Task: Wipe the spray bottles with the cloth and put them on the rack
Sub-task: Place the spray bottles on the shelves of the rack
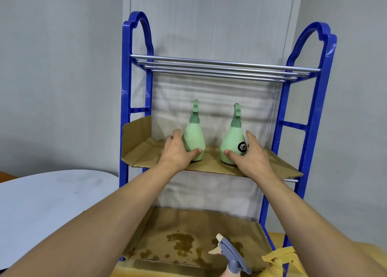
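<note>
Two green bottles [194, 138] [232, 146] upright on cardboard [209, 163] on the blue rack's [301, 128] middle shelf, left hand [178, 151] cupping the left one, right hand [252, 154] cupping the right, two more sprayers [232, 255] [276, 262] below

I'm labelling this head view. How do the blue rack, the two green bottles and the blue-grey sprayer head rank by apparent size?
1. Blue rack
2. Left green bottle and right green bottle: alike
3. Blue-grey sprayer head, though nearer the camera and partly cut off
</note>
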Available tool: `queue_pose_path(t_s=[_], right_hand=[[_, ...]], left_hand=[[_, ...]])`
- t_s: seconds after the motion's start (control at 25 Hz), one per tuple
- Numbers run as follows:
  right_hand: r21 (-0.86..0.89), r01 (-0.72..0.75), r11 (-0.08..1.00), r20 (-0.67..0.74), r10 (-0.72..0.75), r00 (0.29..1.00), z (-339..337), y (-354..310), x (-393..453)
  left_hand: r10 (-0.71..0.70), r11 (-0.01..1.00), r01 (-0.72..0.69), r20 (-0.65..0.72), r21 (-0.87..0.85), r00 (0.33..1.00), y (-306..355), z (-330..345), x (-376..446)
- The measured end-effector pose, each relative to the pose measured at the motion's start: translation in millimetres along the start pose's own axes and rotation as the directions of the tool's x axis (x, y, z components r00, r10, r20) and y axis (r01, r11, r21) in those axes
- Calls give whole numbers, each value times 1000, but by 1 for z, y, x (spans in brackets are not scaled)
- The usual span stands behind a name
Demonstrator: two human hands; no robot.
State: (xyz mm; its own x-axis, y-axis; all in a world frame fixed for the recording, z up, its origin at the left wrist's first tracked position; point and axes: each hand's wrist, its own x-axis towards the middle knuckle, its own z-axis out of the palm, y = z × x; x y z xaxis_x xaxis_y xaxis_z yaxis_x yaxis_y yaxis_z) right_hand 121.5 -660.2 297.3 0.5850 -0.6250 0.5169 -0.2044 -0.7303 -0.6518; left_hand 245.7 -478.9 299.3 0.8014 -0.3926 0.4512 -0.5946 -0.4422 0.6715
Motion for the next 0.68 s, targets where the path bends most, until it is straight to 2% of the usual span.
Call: queue_pose_path(t_s=[0.24, 0.36, 0.52, 0.68], right_hand=[[73, 75, 994, -101, -68, 993, -26, -7, -48], [163, 94, 982, -156, -68, 985, -34, 1, -91], [272, 91, 958, -257, -19, 966, -32, 30, -151], [342, -1, 940, -278, 102, 955, -21, 74, -207]], left_hand=[[235, 972, -228, -146, 63, 961, 0, -17, -50], [289, 957, -291, -188, 15, 939, -9, -14, -102], [275, 954, -289, -150, -79, 950, -26, 15, -181], [201, 968, -198, 4, -157, 980, -53, 69, -230]])
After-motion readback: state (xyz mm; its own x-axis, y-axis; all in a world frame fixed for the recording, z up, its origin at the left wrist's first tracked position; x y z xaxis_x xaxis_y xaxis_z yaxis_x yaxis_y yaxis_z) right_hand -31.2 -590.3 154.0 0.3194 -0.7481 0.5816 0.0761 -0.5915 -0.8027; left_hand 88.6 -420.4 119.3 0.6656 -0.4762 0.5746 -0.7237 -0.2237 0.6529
